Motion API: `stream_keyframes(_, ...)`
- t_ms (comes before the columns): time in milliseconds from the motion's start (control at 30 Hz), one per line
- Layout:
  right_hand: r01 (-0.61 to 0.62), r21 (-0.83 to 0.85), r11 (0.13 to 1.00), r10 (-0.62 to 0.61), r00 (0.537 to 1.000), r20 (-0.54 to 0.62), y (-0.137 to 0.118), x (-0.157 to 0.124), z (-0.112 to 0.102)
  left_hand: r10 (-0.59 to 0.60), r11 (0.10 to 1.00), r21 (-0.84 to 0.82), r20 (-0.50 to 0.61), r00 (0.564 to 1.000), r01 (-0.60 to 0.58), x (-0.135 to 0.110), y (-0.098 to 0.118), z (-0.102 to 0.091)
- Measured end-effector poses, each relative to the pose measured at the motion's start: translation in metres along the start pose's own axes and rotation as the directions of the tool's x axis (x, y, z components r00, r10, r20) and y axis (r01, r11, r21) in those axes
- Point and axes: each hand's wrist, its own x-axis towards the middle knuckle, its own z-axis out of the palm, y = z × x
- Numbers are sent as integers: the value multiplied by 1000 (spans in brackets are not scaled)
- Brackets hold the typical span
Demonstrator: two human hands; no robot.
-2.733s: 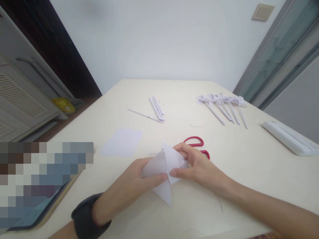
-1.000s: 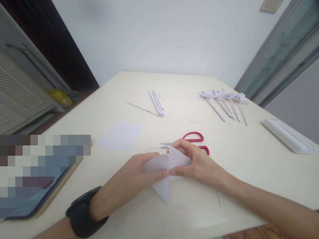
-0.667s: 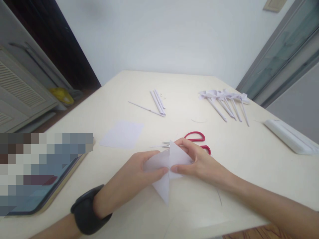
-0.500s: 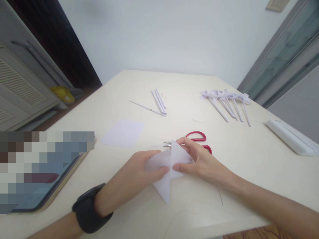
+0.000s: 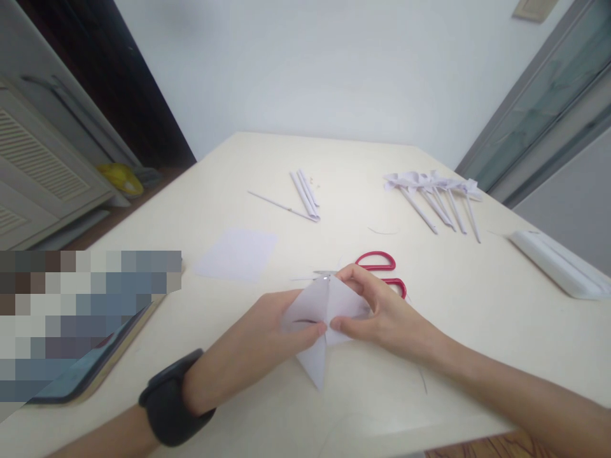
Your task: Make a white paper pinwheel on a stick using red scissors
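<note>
Between my two hands is a white sheet of paper (image 5: 312, 362) with slits cut into it, its corners standing up and pointing down toward me. My left hand (image 5: 281, 324), with a black band on the wrist, grips its left part, thumb near the centre. My right hand (image 5: 365, 302) pinches the right part, thumb in front and fingers behind. The two thumb tips almost meet at the middle. Just behind the paper lie red-handled scissors (image 5: 377, 254), their blades partly hidden by the paper and my right hand.
A flat white paper square (image 5: 236, 254) lies left of the scissors. Further back are rolled paper sticks (image 5: 303, 194) and a thin wire-like piece (image 5: 272, 201). Several paper pinwheels (image 5: 429, 181) rest at the back right. A white package (image 5: 558, 264) sits right, a blurred tablet (image 5: 95, 369) left.
The paper's upper points have drawn together at the top, and a dark slit now shows above my left thumb. Both hands stay almost in place.
</note>
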Motion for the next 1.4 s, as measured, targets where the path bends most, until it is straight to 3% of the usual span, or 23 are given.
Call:
stream_keyframes(200,9,-36,999,-9,1000,12,-1,1,-1,0,998,59,-43,999,2,-2,7,-2)
stream_keyframes(600,41,-129,991,-42,999,-6,-1,1,-1,27,997,75,-52,998,-23,1,-15,2)
stream_keyframes(900,41,-92,995,-41,999,-1,-4,-2,-1,23,999,29,-38,999,-22,0,-13,4)
stream_keyframes(1400,72,-81,994,-78,995,-68,-3,-1,4,1,999,-36,-115,993,-5,2,-15,4)
